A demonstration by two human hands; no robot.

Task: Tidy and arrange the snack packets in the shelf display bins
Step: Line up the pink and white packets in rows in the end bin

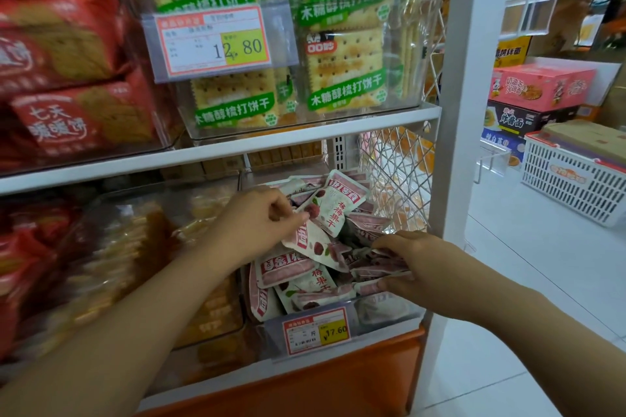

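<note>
Two bare hands reach into a clear plastic bin (389, 313) on a lower shop shelf, seen from the head camera looking down and forward. The bin is filled with a loose, jumbled heap of small snack packets (305, 276), white and pink with red fruit printed on them. It sits at the right end of the shelf, just beside a white wire mesh side panel (396, 173).

The left hand (257, 220) is over the back left of the heap. Its grip is together, thumb and curled fingers pinching the edge of one packet (333, 203) that stands tilted above the rest.

The right hand (411, 262) is at the front right of the bin. Its grip is clamped on a small bunch of packets (376, 269) standing on edge, fingers curled over the top and thumb underneath.

A price label (316, 332) reading 17.60 hangs on the front of the bin, above an orange base panel (338, 379).

On the shelf above stand cracker packs (345, 71) with green bands, behind a label (216, 41) reading 12.80. Red biscuit packs (67, 112) fill the left, blurred.

To the right, on the pale floor, sit a white basket (572, 186) and stacked cartons (538, 91).
</note>
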